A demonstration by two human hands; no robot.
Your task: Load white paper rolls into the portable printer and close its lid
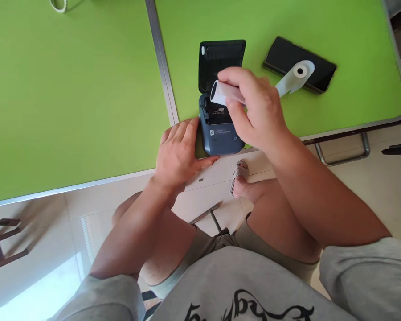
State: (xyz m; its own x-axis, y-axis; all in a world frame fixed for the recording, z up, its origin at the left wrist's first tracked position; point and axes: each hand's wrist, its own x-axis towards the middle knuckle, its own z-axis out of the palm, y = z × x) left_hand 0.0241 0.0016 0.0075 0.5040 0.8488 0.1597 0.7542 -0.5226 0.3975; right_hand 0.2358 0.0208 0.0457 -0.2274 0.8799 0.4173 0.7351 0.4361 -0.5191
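A small dark-blue label printer (222,139) sits at the near edge of the green table, its black lid (222,55) tipped up and back. My left hand (178,149) lies flat against the printer's left side, thumb stretched along its front edge. Above the uncovered paper bay, my right hand (257,104) pinches a white paper roll (222,92) between thumb and fingers. The roll's hollow end points left, and my fingers hide its right part. Part of the bay is hidden behind the roll and hand.
To the right lies a black phone (280,51), with a smaller white roll (309,69) standing on it, its loose strip trailing toward my right hand. A metal seam (160,53) splits the green tabletop (87,98). A white loop (58,5) shows at the far left.
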